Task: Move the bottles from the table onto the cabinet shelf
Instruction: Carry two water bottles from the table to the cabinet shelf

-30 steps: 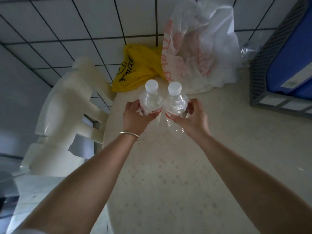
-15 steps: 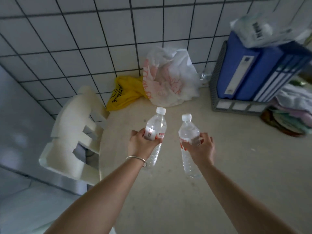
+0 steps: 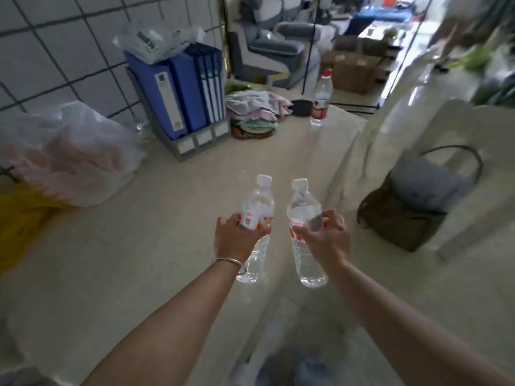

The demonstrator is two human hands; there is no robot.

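I hold two clear water bottles with white caps and red labels, upright and side by side above the beige table (image 3: pixel 117 254). My left hand (image 3: pixel 235 240) grips the left bottle (image 3: pixel 257 201) around its label. My right hand (image 3: pixel 324 240) grips the right bottle (image 3: pixel 302 207) the same way. A third bottle with a red cap (image 3: pixel 320 103) stands at the table's far end. No cabinet shelf is identifiable in view.
A grey rack of blue binders (image 3: pixel 185 87) stands against the tiled wall, with folded cloths (image 3: pixel 255 107) beside it. White (image 3: pixel 69 154) and yellow (image 3: pixel 19 218) plastic bags lie at the left. A white chair carrying a dark bag (image 3: pixel 407 215) is at the right.
The view has swung to the right, from the tiled wall corner toward the room. Both hands have carried the bottles along with it and hold them slightly lower.
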